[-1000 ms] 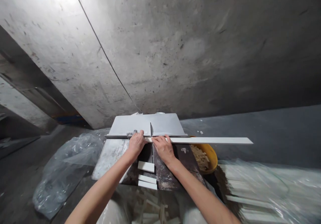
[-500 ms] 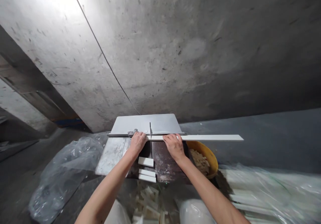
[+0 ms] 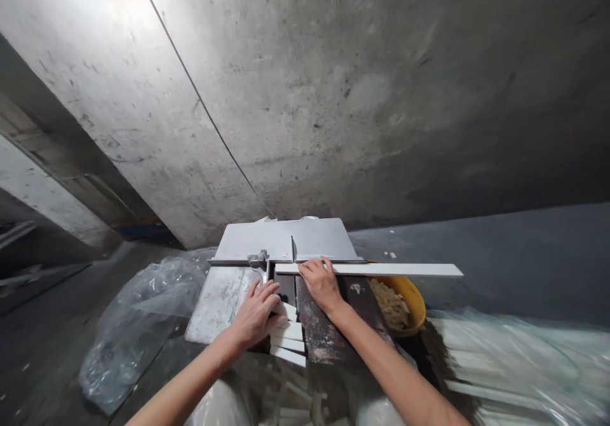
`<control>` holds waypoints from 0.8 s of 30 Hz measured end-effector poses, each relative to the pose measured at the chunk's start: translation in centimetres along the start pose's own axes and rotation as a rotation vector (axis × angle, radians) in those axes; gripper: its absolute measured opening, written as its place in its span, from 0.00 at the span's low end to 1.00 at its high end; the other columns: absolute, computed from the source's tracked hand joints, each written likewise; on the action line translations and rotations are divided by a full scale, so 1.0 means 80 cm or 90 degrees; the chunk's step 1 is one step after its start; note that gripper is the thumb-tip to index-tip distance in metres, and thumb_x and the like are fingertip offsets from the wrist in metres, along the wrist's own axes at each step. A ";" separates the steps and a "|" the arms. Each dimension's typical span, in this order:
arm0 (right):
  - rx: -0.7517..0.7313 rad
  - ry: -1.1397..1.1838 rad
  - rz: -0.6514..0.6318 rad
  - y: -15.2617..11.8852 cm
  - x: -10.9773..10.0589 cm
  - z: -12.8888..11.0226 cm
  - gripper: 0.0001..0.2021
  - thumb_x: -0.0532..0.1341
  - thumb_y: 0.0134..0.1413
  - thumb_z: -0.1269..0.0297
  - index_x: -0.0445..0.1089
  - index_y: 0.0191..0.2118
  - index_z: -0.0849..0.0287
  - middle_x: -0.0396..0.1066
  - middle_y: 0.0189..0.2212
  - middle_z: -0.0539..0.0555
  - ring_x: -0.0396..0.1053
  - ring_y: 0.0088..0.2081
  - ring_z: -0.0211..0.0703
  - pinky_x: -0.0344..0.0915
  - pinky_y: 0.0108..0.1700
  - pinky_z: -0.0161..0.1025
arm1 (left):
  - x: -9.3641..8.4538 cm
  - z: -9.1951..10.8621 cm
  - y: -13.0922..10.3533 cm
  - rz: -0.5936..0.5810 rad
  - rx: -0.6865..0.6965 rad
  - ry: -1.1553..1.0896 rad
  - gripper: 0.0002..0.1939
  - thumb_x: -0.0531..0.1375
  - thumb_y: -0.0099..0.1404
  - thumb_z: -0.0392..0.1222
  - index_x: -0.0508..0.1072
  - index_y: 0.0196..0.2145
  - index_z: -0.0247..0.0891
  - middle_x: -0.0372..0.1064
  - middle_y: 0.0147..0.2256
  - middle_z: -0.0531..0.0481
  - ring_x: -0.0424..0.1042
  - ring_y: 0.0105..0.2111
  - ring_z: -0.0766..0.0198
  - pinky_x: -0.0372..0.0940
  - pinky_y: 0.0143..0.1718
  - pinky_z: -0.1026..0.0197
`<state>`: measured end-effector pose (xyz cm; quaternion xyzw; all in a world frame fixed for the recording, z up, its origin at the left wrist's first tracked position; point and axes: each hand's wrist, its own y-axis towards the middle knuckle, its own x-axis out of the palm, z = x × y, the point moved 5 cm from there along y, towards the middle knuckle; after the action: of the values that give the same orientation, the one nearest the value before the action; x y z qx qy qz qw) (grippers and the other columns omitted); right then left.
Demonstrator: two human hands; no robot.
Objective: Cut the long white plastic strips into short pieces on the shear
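A long white strip (image 3: 400,269) lies along the metal fence (image 3: 229,262) of a small saw table. My right hand (image 3: 323,286) grips it, fingers curled over its far edge close to the dark blade (image 3: 292,248). The strip's left end reaches a little past the blade line, near a grey clamp-like stop (image 3: 258,259). Over the table's left part, my left hand (image 3: 257,315) is open with fingers spread. Its fingertips are beside several short white pieces (image 3: 288,332) near the front edge, partly hiding one of them.
A yellow bucket (image 3: 415,305) of small offcuts stands right of the table. Plastic-wrapped strips (image 3: 519,356) lie at the lower right, crumpled clear plastic (image 3: 143,311) at the left. More offcuts (image 3: 298,400) are below the front edge. A concrete wall (image 3: 305,108) rises behind.
My left hand has left the fence and moved back toward the short pieces, which now number one more and lie closer together. My right hand and the strip stay at the fence.
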<state>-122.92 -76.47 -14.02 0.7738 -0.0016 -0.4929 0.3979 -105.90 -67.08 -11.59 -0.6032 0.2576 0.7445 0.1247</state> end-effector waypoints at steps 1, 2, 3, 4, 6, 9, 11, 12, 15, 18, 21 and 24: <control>0.002 -0.001 -0.005 0.004 0.006 -0.009 0.09 0.57 0.61 0.74 0.72 0.41 0.54 0.74 0.36 0.50 0.65 0.44 0.43 0.46 0.59 0.48 | -0.006 -0.006 -0.008 0.022 -0.006 -0.005 0.07 0.61 0.65 0.39 0.66 0.40 0.40 0.62 0.56 0.44 0.59 0.59 0.53 0.49 0.63 0.40; 0.004 -0.003 -0.009 0.007 0.011 -0.016 0.10 0.57 0.61 0.75 0.72 0.41 0.55 0.74 0.36 0.50 0.65 0.44 0.43 0.47 0.59 0.47 | -0.011 -0.015 -0.015 0.050 -0.014 -0.009 0.06 0.60 0.66 0.38 0.66 0.41 0.40 0.63 0.55 0.44 0.61 0.58 0.54 0.51 0.62 0.42; 0.007 -0.007 -0.011 0.009 0.015 -0.022 0.10 0.56 0.61 0.76 0.72 0.42 0.56 0.74 0.37 0.51 0.65 0.44 0.43 0.48 0.58 0.47 | -0.017 -0.024 -0.019 0.077 -0.019 -0.014 0.06 0.59 0.66 0.38 0.66 0.42 0.40 0.64 0.55 0.44 0.62 0.56 0.55 0.53 0.61 0.43; 0.010 -0.012 -0.013 0.010 0.017 -0.027 0.11 0.56 0.61 0.76 0.72 0.42 0.56 0.74 0.37 0.52 0.65 0.45 0.43 0.49 0.58 0.46 | -0.022 -0.033 -0.019 0.104 -0.024 -0.019 0.07 0.58 0.67 0.37 0.66 0.43 0.40 0.64 0.54 0.44 0.63 0.55 0.55 0.56 0.59 0.45; 0.011 -0.025 -0.018 0.009 0.021 -0.035 0.12 0.55 0.60 0.77 0.71 0.43 0.58 0.73 0.38 0.54 0.64 0.45 0.45 0.50 0.58 0.47 | -0.027 -0.050 -0.011 0.148 -0.027 -0.028 0.09 0.57 0.67 0.37 0.65 0.45 0.40 0.65 0.52 0.43 0.65 0.52 0.56 0.61 0.56 0.48; 0.013 -0.047 -0.025 0.008 0.022 -0.045 0.12 0.54 0.60 0.77 0.71 0.44 0.60 0.73 0.39 0.56 0.64 0.45 0.47 0.51 0.57 0.48 | -0.023 -0.059 0.026 0.151 -0.035 -0.014 0.17 0.61 0.64 0.35 0.62 0.49 0.39 0.64 0.52 0.41 0.64 0.52 0.55 0.61 0.55 0.50; 0.017 -0.056 -0.025 0.008 0.021 -0.048 0.12 0.54 0.60 0.77 0.71 0.45 0.60 0.73 0.40 0.57 0.64 0.45 0.48 0.51 0.57 0.49 | -0.013 -0.058 0.059 0.097 -0.073 0.028 0.24 0.64 0.60 0.35 0.60 0.52 0.38 0.64 0.53 0.42 0.63 0.54 0.54 0.59 0.57 0.51; 0.017 -0.056 -0.024 0.007 0.020 -0.047 0.12 0.54 0.60 0.76 0.71 0.46 0.60 0.73 0.41 0.57 0.64 0.45 0.48 0.51 0.57 0.48 | -0.007 -0.057 0.073 0.067 -0.107 0.054 0.25 0.65 0.59 0.35 0.60 0.51 0.38 0.65 0.51 0.42 0.64 0.53 0.54 0.59 0.56 0.51; 0.006 -0.037 -0.020 -0.003 0.009 -0.028 0.12 0.56 0.61 0.74 0.70 0.47 0.57 0.73 0.42 0.54 0.65 0.46 0.46 0.50 0.58 0.48 | 0.005 -0.055 0.101 0.008 -0.203 0.111 0.16 0.64 0.61 0.37 0.63 0.45 0.37 0.70 0.40 0.45 0.69 0.45 0.55 0.62 0.50 0.54; 0.037 -0.015 0.023 -0.016 -0.009 0.017 0.09 0.58 0.61 0.70 0.70 0.46 0.56 0.74 0.43 0.53 0.65 0.48 0.47 0.47 0.58 0.49 | 0.009 -0.059 0.110 0.001 -0.232 0.130 0.12 0.63 0.63 0.41 0.64 0.41 0.36 0.70 0.35 0.47 0.69 0.41 0.54 0.63 0.44 0.58; 0.082 -0.015 0.055 -0.017 -0.017 0.058 0.07 0.57 0.62 0.70 0.72 0.42 0.56 0.75 0.40 0.52 0.66 0.45 0.45 0.46 0.58 0.49 | 0.012 -0.071 0.119 -0.002 -0.240 0.148 0.12 0.62 0.64 0.42 0.64 0.41 0.36 0.70 0.35 0.47 0.68 0.42 0.55 0.62 0.44 0.59; 0.083 -0.026 0.055 0.000 -0.011 0.073 0.08 0.57 0.62 0.72 0.73 0.39 0.56 0.75 0.37 0.51 0.66 0.43 0.43 0.47 0.58 0.46 | 0.013 -0.081 0.136 -0.001 -0.227 0.159 0.10 0.61 0.65 0.41 0.66 0.42 0.35 0.71 0.35 0.46 0.68 0.41 0.55 0.60 0.46 0.58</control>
<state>-127.82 -79.68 -14.48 0.7872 -0.0755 -0.4897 0.3672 -106.18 -79.76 -10.97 -0.7036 0.1346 0.6975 -0.0163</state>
